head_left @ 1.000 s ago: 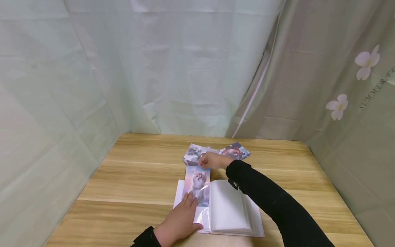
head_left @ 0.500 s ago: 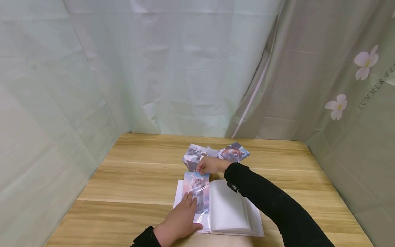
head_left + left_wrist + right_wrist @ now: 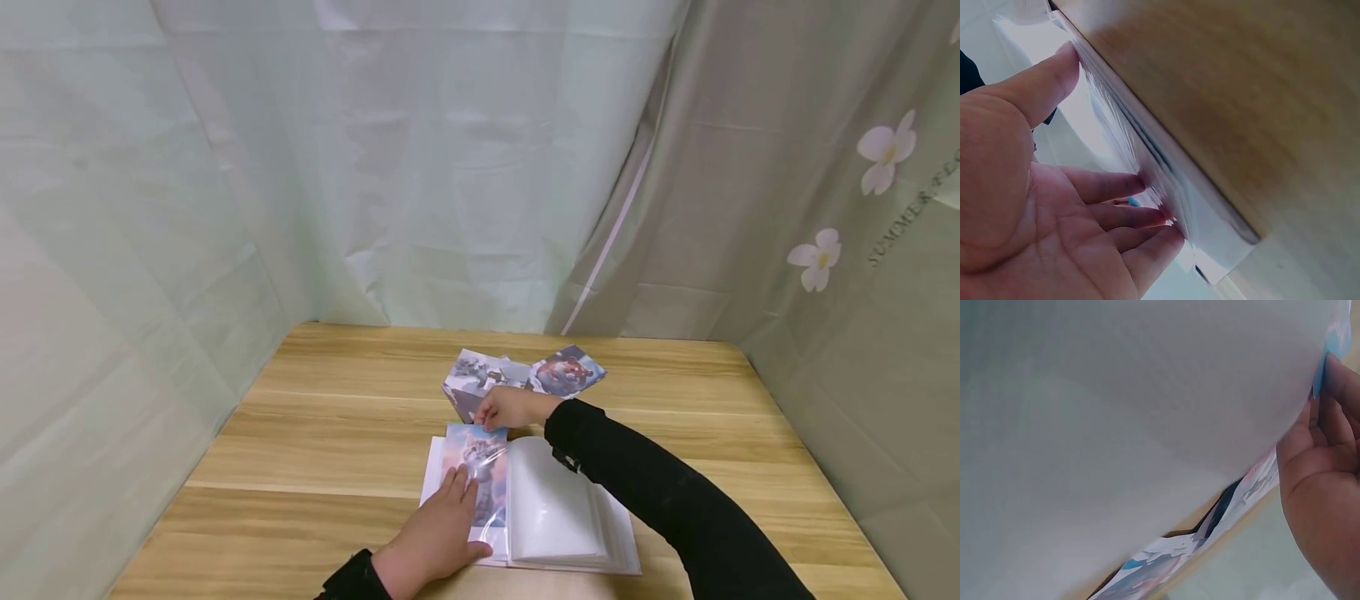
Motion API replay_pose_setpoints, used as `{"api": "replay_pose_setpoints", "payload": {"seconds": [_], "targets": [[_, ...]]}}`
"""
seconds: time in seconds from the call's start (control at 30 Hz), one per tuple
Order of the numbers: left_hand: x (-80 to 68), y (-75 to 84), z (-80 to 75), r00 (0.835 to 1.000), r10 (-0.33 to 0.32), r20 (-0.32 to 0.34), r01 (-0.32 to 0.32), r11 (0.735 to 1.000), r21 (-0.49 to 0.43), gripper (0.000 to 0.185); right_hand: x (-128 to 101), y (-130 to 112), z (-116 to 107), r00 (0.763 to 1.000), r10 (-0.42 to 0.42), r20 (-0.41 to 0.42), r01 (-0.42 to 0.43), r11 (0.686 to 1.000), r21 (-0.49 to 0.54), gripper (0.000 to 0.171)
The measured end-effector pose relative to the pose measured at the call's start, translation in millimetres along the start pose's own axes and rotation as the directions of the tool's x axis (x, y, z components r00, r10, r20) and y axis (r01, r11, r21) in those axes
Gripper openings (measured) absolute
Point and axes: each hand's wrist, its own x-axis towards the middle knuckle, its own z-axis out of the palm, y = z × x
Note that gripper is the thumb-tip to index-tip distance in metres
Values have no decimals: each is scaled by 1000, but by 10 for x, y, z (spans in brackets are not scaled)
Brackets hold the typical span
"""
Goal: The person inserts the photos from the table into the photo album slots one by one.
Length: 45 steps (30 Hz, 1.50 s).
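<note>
An open white photo album (image 3: 558, 512) lies on the wooden table (image 3: 315, 442). A kitten photo (image 3: 480, 471) is partly inside the clear sleeve of the left page. My left hand (image 3: 442, 533) lies flat with straight fingers on that sleeve; the left wrist view shows the fingers (image 3: 1129, 215) against the album's page edges (image 3: 1166, 181). My right hand (image 3: 510, 408) pinches the photo's far edge. In the right wrist view the right hand's fingers (image 3: 1329, 394) touch a blue corner beside the white page (image 3: 1147, 425).
A loose pile of photos (image 3: 525, 375) lies just beyond the album; some of these loose photos (image 3: 1191, 556) show in the right wrist view. Pale curtains (image 3: 420, 167) close in the table on the back and both sides.
The kitten photo has slid toward me, deeper into the sleeve. My right hand followed it nearer to the album. The left hand stayed put.
</note>
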Motion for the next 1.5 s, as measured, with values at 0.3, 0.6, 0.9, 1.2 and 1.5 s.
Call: {"api": "replay_pose_setpoints", "payload": {"seconds": [0.3,0.6,0.9,1.2,1.5], "targets": [[-3,1,-2,1000,-8,8,8,1000,-15,88,66,41,6,1000,-1,1,1,1000,-13,10],[12,-2,21,1000,-12,14,12,1000,-28,88,89,-7,34,999,-19,-38,18,999,-37,9],[13,-3,21,999,-18,32,19,999,-33,88,92,-35,43,999,36,-33,-37,998,-43,11],[13,-12,19,1000,-9,25,9,1000,-23,88,81,-53,67,999,27,20,-27,1000,2,12],[6,-2,-29,1000,-11,23,12,999,-37,87,83,-53,41,996,-56,69,52,997,61,16]]}}
